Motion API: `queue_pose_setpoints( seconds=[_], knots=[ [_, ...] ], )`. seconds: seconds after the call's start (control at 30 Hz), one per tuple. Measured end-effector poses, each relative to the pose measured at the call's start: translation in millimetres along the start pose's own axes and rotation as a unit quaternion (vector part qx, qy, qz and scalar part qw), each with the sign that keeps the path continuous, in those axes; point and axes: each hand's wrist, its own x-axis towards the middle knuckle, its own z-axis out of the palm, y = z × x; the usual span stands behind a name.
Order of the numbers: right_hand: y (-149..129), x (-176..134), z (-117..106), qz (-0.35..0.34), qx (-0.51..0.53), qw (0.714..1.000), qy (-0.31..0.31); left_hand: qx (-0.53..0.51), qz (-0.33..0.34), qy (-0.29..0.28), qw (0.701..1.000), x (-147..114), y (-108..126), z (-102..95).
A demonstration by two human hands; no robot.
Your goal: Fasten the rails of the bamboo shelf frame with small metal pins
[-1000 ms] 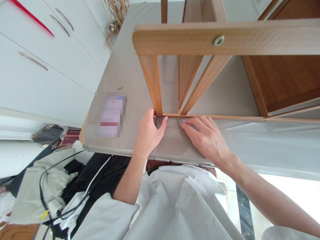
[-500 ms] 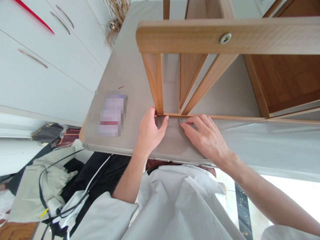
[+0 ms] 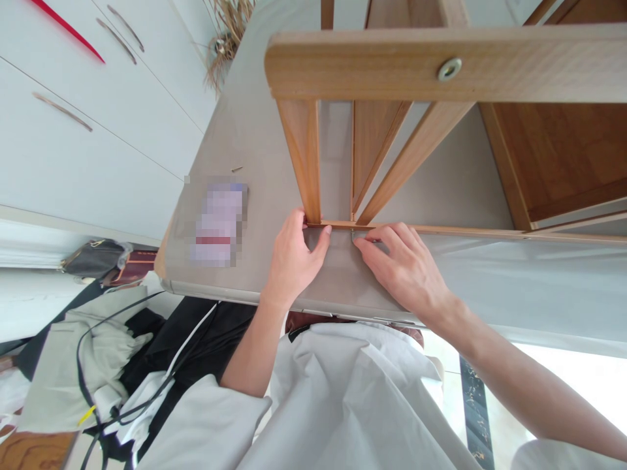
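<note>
A wooden slatted frame (image 3: 411, 65) stands on the covered table, its lower rail (image 3: 441, 230) running along the near side. My left hand (image 3: 296, 254) grips the left end of that rail, thumb in front and fingers behind the foot of a slat. Just to the right, my right hand (image 3: 404, 261) is closed in a pinch on a thin metal hex key, mostly hidden by the fingers. At its fingertips a small screw (image 3: 353, 233) meets the rail's near face, below the upright panel.
A loose screw (image 3: 237, 170) lies on the table (image 3: 255, 130) at left, above a blurred purplish packet (image 3: 218, 225). White drawers (image 3: 98, 163) stand at far left. Clothes (image 3: 93, 352) and cables are heaped below the table's left corner. A round metal fastener (image 3: 449, 69) sits in the top rail.
The screw's visible shank looks slightly shorter against the rail. My right fingertips have shifted up a touch, while my left hand stays in place. The view has moved slightly.
</note>
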Motion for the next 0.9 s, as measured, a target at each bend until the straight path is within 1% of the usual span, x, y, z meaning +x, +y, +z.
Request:
queue_pose_setpoints(
  seconds=[0.4,0.63,0.9],
  knots=[
    [-0.7,0.5,3.4,0.002,-0.01,1.0,0.006,0.002,-0.001,0.004,1.0,0.5,2.3,-0.4],
    [-3.5,0.4,4.9,0.019,0.007,1.0,0.017,0.003,0.0,0.003,1.0,-0.2,0.7,-0.1],
    [-4.1,-0.3,7.4,0.055,0.029,0.998,0.028,0.002,-0.002,0.0,1.0,-0.6,0.3,-0.1]
  ],
)
